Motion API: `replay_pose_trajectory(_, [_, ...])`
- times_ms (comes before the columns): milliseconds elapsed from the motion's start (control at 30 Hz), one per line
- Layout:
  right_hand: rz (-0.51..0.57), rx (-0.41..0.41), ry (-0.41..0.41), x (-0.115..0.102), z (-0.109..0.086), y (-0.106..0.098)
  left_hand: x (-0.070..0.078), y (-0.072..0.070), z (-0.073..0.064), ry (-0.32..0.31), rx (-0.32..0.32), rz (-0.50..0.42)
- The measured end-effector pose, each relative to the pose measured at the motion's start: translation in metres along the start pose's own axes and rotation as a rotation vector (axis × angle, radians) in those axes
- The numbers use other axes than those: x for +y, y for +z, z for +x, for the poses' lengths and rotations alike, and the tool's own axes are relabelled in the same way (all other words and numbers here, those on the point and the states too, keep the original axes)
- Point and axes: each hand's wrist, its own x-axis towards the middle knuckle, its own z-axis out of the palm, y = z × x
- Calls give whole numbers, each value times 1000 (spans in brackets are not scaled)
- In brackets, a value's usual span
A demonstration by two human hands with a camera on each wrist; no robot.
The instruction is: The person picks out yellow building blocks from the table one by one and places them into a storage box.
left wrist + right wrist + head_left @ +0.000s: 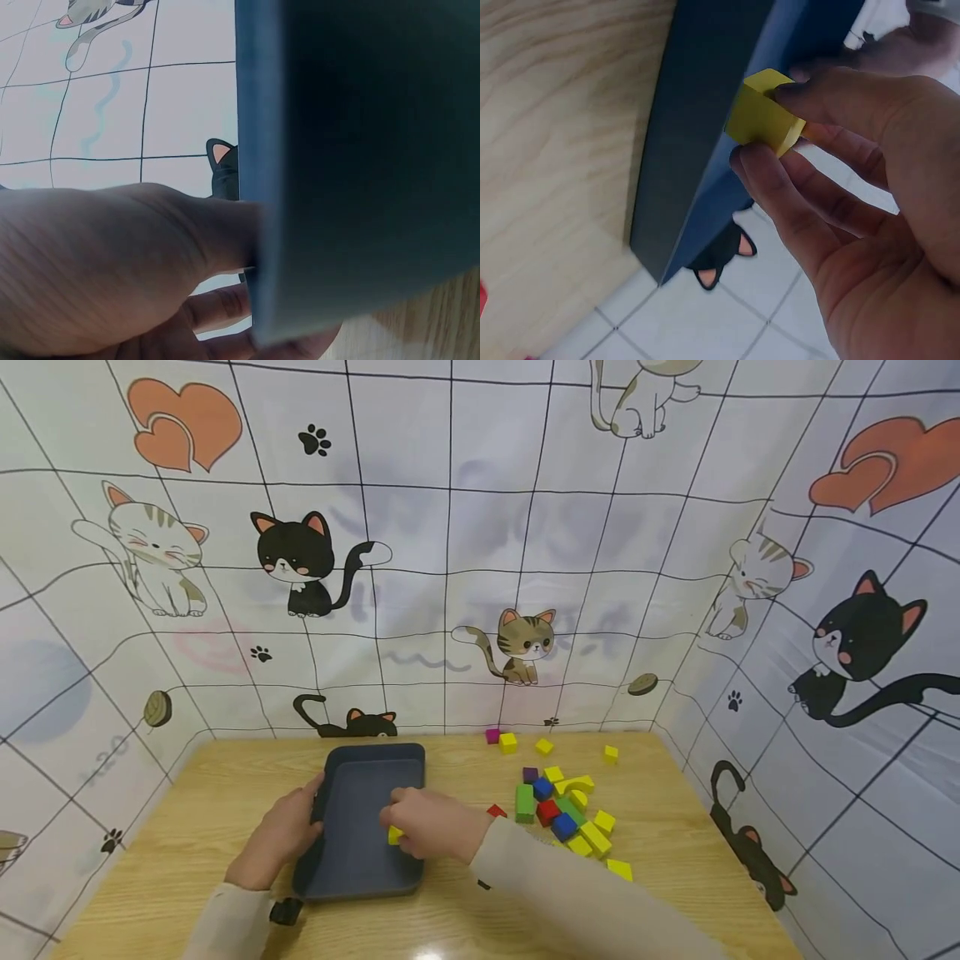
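My right hand [431, 818] is over the right side of a dark grey-blue tray [363, 881]. Between its thumb and fingertips it pinches a small yellow block [761, 116], close by the tray's side wall in the right wrist view. My left hand [277, 839] holds the tray's left edge, with the thumb and fingers at the rim [262, 300] in the left wrist view. Part of that grip is hidden behind the tray wall. In the head view, the tray's visible floor shows no blocks apart from the held one.
Right of the tray lies a loose pile of wooden blocks, with a green block [525, 803], a blue block [564, 827] and several yellow ones. A magenta block [492, 736] and a few yellow blocks sit near the table's back edge. Cat-print cloth [405, 543] surrounds the table [465, 910].
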Motion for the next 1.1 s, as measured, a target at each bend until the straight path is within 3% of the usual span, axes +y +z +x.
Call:
replay_pose_trajectory(333, [-57,-8,-90,-24,34,7,2,-3,-3,0,12,-8])
replay_pose_trajectory(567, [-77,-11,-110,-33,50,8,1,-3,-3,-21,0,-24])
replay_pose_trajectory(600, [-79,-12,-111,-33,52,8,-9,5,2,-11,13,-23])
replay_pose_trajectory(800, [-72,-19,-96,-29,52,12,-19,14,5,6,24,-40])
replay_pose_trajectory(833, [-68,-18,-92,-29,51,11,-12,9,2,0,29,-27])
replay_pose_trajectory(933, [-64,-13,-81,-24,48,9,-11,9,-1,17,45,-22])
replay_pose_trajectory(1100, [-53,15,-35,-14,42,3,0,-2,-4,4,16,-34])
